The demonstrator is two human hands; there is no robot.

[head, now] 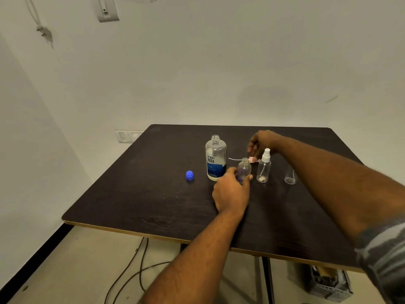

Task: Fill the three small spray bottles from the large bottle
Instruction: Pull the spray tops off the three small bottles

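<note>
While gripping open small bottle [244, 168] with left hand [231, 191], just right of uncapped large bottle [215, 159], pinching pink sprayer head [252, 159] with right hand [262, 142] behind it. Farther right: white-topped spray bottle [264, 168], third bottle [289, 178]. Left: blue cap [189, 175].

A dark wood-grain table [131, 194] with a pale edge stands in a corner of plain white walls [219, 73] — a white switch plate [128, 136] just behind it. Black cables [140, 264] trail over the pale floor [87, 260] beneath.
</note>
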